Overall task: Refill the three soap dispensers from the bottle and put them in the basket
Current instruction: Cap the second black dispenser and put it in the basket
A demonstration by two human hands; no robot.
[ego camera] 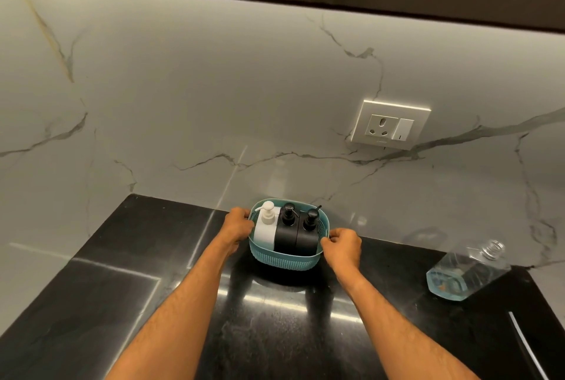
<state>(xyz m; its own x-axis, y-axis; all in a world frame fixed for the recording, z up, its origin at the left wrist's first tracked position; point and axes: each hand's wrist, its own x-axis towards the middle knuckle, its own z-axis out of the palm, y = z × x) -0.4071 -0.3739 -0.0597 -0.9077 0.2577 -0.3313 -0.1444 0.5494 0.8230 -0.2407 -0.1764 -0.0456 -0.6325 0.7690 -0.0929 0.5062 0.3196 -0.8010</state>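
The left hand (238, 225) gripped the left rim of the teal basket (284, 260), its fingers curled over the edge and its thumb against the outer wall. Just to the right of that hand, inside the basket, stood the white dispenser (265, 228), upright with its pump head on and the spout pointing back toward the hand. Touching it on its right was the first black dispenser (286, 236), and hard against that one the second black dispenser (308, 237), both upright with their pumps fitted; all three sat in a row between the two hands, filling the basket from side to side. The basket itself rested on the black countertop (128, 297), close to the marble wall (183, 98) beyond the fingers. The right hand (342, 245) held the basket's right rim, its fingers curled round the edge in a pinch, knuckles up. Both forearms reached in from below, one on each side. Well to the right of the right hand, apart from the basket, stood the clear refill bottle (464, 272), uncapped, with a shallow layer of blue liquid at its bottom. On the wall above and to the right of the right hand sat a socket plate (391, 124) with a switch.
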